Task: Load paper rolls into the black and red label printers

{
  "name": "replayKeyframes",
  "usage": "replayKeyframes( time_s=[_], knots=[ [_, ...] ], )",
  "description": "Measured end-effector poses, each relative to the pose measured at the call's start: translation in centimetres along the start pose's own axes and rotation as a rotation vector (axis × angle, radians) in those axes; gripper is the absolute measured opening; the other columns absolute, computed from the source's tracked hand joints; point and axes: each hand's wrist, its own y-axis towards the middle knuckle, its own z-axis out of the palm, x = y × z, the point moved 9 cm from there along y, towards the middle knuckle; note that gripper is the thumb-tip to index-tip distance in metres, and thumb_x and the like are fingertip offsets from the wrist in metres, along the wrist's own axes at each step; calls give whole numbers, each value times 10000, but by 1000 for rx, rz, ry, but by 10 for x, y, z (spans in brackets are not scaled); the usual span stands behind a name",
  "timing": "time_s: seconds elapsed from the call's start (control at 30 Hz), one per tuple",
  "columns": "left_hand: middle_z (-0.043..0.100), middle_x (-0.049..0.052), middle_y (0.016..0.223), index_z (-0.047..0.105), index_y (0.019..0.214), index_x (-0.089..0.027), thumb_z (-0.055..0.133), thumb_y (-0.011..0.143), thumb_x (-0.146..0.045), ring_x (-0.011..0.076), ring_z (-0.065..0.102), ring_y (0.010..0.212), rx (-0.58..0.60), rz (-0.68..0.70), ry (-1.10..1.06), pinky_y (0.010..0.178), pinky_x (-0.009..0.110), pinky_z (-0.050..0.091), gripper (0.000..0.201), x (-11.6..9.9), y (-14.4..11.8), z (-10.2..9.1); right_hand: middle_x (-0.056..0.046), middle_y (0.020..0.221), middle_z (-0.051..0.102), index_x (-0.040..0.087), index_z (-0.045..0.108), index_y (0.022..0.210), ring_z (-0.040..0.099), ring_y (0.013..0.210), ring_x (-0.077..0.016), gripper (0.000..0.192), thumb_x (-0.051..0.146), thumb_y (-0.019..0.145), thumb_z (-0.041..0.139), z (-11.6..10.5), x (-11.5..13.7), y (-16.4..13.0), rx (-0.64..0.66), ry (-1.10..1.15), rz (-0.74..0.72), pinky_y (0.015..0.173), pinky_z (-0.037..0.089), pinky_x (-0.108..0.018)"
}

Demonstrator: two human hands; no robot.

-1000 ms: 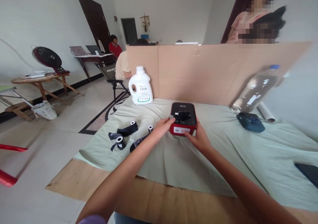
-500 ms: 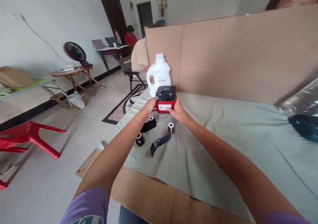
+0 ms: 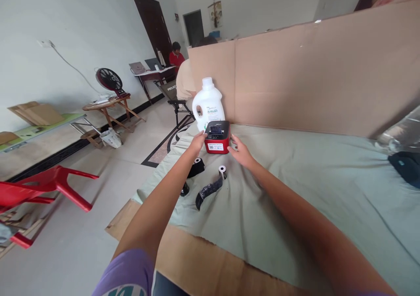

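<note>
One red printer (image 3: 217,142) with a black top sits on the green cloth (image 3: 295,191), and everything else is placed from it. The left hand (image 3: 197,141) touches the printer's left side with fingers loosely curled, resting against it rather than gripping. The right hand (image 3: 242,152) lies just right of the printer and a little nearer the person, fingers spread open, fingertips close to its front corner and holding nothing. Directly behind the printer, touching or nearly so, stands one white jug (image 3: 208,104). Behind both rises one long cardboard wall (image 3: 311,72). In front of the printer, towards the person, lie three small rolls: a white-cored one (image 3: 222,170) trailing a dark strip (image 3: 206,190), a dark one (image 3: 197,166) beneath the left forearm, and a third (image 3: 184,189) mostly hidden by that arm. Far right of the printer, at the cloth's edge, is one dark blue object (image 3: 407,167) below a blurred clear bottle (image 3: 400,132). Left of the printer, across the floor, are one red chair (image 3: 49,184) and one round table (image 3: 106,105) bearing a fan (image 3: 106,78). Beyond the wall one seated person in red (image 3: 176,58) works at a desk.
</note>
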Motion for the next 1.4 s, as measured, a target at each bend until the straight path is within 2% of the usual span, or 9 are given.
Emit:
replayKeyframes(
  time_s=[0.1,0.17,0.3,0.4,0.57,0.83,1.03,1.17,1.4],
  knots=[
    [564,82,1464,603,1283,-191,529,911,-296,225,479,1391,-171,393,61,1196,356,325,394,-41,-57,1,-146,1496,509,203,445,1481,543,1316,-314,655,375,864,578,-75,-17,-42,-40,-90,39,1058,471,-502],
    [585,72,1437,587,1301,-194,487,931,-276,207,498,1374,-108,593,82,1189,333,338,392,-54,-112,30,-141,1433,562,212,504,1426,572,1266,-309,606,387,851,581,-147,-29,-80,-104,-229,42,1048,469,-505],
    [694,83,1263,656,1195,-207,454,969,-312,227,624,1216,421,665,412,1131,367,419,321,-23,-213,154,-187,1260,619,143,594,1255,537,1217,-341,486,326,806,565,-304,-49,-168,-375,-630,152,1077,387,-550],
    [563,98,1470,592,1351,-217,477,976,-336,250,476,1405,878,801,673,1236,446,266,411,14,-286,250,-200,1257,576,156,582,1197,419,1274,-389,416,312,813,550,-395,-55,-232,-673,-873,323,1039,343,-604],
    [235,57,1670,364,1553,-264,343,1034,-463,279,169,1559,1094,1005,912,1260,547,99,556,40,-343,310,-247,1347,482,121,456,1301,398,1249,-411,638,397,761,654,-464,-84,-282,-891,-831,663,1003,332,-592],
    [171,18,1684,197,1613,-279,262,1028,-565,259,78,1574,1102,1054,988,1271,535,66,654,44,-370,286,-367,1367,461,26,435,1392,361,1330,-508,1010,595,635,785,-507,-131,-255,-759,-764,859,997,300,-603],
    [193,23,1680,219,1608,-262,253,1031,-566,258,89,1573,1092,1060,974,1272,537,88,654,38,-371,286,-408,1293,508,16,550,1260,413,1295,-543,960,549,527,866,-506,-124,-249,-777,-782,840,983,374,-650],
    [213,44,1675,233,1605,-255,254,1032,-560,263,112,1569,1077,1074,955,1269,535,86,650,39,-371,284,-336,1175,589,82,576,1147,492,1233,-514,845,591,526,836,-455,-86,-232,-758,-798,664,996,375,-654],
    [273,49,1660,301,1581,-262,329,1021,-537,275,161,1559,1023,1106,887,1262,527,78,625,45,-370,285,-265,1159,601,93,551,1151,517,1183,-453,802,558,545,795,-304,-15,-203,-646,-688,558,996,420,-579]
  ],
)
